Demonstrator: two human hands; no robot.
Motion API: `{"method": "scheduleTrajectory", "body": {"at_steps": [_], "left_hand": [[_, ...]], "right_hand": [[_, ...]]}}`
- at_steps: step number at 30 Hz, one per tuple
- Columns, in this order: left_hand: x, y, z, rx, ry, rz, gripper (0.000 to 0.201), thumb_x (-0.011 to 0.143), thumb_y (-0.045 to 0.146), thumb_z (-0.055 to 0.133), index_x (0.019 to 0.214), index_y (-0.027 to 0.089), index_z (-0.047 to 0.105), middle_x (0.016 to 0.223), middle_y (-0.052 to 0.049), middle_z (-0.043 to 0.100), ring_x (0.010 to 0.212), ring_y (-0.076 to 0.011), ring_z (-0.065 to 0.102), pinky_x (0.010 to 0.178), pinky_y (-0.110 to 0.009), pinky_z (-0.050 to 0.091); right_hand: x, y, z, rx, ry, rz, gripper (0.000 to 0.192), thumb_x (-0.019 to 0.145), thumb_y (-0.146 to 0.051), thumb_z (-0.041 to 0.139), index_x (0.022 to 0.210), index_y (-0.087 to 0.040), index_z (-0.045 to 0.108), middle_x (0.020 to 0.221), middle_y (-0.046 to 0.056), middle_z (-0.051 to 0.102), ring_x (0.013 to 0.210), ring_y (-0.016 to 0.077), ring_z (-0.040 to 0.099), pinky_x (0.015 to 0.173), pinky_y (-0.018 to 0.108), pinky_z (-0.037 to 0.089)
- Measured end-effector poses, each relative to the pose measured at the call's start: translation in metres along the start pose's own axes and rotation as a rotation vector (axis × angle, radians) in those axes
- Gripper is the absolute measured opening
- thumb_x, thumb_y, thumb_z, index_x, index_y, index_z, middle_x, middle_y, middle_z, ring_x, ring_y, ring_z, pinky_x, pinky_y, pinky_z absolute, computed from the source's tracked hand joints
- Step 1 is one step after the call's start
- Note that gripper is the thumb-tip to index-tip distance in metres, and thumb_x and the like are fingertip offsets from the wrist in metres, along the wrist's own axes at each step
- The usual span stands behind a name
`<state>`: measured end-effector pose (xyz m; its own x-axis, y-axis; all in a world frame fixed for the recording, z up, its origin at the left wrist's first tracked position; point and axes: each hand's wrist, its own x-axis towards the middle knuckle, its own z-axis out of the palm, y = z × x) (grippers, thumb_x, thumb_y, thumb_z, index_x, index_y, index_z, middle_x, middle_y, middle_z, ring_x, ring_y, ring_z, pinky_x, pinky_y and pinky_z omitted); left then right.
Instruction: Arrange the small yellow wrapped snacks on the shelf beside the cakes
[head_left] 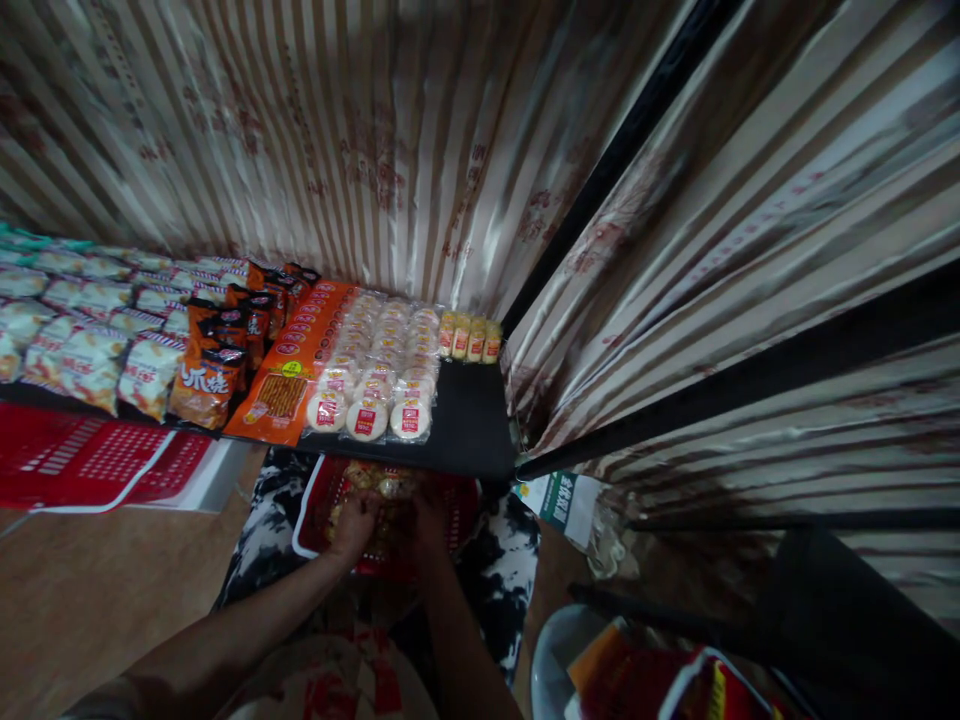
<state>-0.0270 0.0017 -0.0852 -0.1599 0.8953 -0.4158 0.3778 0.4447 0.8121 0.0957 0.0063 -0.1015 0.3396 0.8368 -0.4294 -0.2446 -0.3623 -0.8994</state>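
Note:
A red plastic basket (465,510) with a white handle rests on my lap, holding several small wrapped yellowish snacks (390,487). My left hand (357,522) is inside it with curled fingers among the packets; what they grip is hidden. Beside it, my right hand (428,518) also reaches into the basket, its fingers lost in shadow. Just beyond the basket, a black shelf (472,415) carries rows of round white wrapped crackers (367,418). At the shelf's far right corner stand small yellow packets (471,340).
Left along the shelf lie a flat orange snack bag (274,400), orange-black bags (204,385) and many white bags (82,360). Another red basket (97,460) is at left. A striped curtain (360,150) and black poles (750,385) enclose the space. A tub (547,660) stands lower right.

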Motion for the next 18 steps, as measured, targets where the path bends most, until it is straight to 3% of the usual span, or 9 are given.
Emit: {"method": "scheduleTrajectory", "body": {"at_steps": [6, 9, 12, 15, 18], "left_hand": [[-0.010, 0.001, -0.004, 0.133, 0.076, 0.263, 0.014, 0.079, 0.023, 0.045, 0.078, 0.017, 0.058, 0.082, -0.006, 0.063, 0.083, -0.0190, 0.061, 0.079, -0.033, 0.049], [-0.015, 0.001, -0.005, 0.197, 0.124, 0.397, 0.010, 0.077, 0.021, 0.047, 0.077, 0.017, 0.057, 0.088, -0.008, 0.060, 0.090, -0.0208, 0.060, 0.083, -0.036, 0.049], [-0.020, 0.002, -0.007, 0.238, 0.154, 0.513, 0.010, 0.077, 0.019, 0.048, 0.083, 0.018, 0.057, 0.108, -0.010, 0.057, 0.104, -0.0219, 0.056, 0.090, -0.038, 0.048], [-0.024, 0.003, -0.010, 0.291, 0.129, 0.601, 0.020, 0.079, 0.016, 0.046, 0.096, 0.017, 0.056, 0.123, -0.011, 0.051, 0.117, -0.0226, 0.049, 0.098, -0.040, 0.044], [-0.025, 0.003, -0.014, 0.323, 0.060, 0.657, 0.031, 0.079, 0.013, 0.045, 0.109, 0.017, 0.053, 0.123, -0.011, 0.054, 0.120, -0.0220, 0.048, 0.100, -0.040, 0.043]], "right_hand": [[-0.004, -0.005, -0.007, 0.119, 0.038, 0.085, 0.043, 0.057, -0.043, 0.069, 0.091, -0.017, 0.067, 0.093, 0.007, 0.070, 0.081, 0.0221, 0.066, 0.064, 0.030, 0.053], [-0.006, -0.006, -0.011, 0.077, 0.061, 0.070, 0.045, 0.056, -0.045, 0.068, 0.091, -0.017, 0.068, 0.090, 0.007, 0.071, 0.080, 0.0218, 0.066, 0.063, 0.030, 0.052], [-0.010, -0.009, -0.013, 0.016, 0.067, 0.028, 0.040, 0.059, -0.044, 0.066, 0.089, -0.018, 0.069, 0.088, 0.007, 0.071, 0.080, 0.0223, 0.065, 0.063, 0.029, 0.052], [-0.014, -0.013, -0.015, -0.004, 0.058, 0.017, 0.038, 0.061, -0.042, 0.063, 0.090, -0.017, 0.068, 0.087, 0.006, 0.071, 0.081, 0.0221, 0.065, 0.064, 0.029, 0.051], [-0.016, -0.018, -0.016, -0.044, 0.076, -0.014, 0.038, 0.063, -0.042, 0.061, 0.091, -0.018, 0.068, 0.087, 0.005, 0.071, 0.080, 0.0209, 0.064, 0.064, 0.028, 0.051]]}}
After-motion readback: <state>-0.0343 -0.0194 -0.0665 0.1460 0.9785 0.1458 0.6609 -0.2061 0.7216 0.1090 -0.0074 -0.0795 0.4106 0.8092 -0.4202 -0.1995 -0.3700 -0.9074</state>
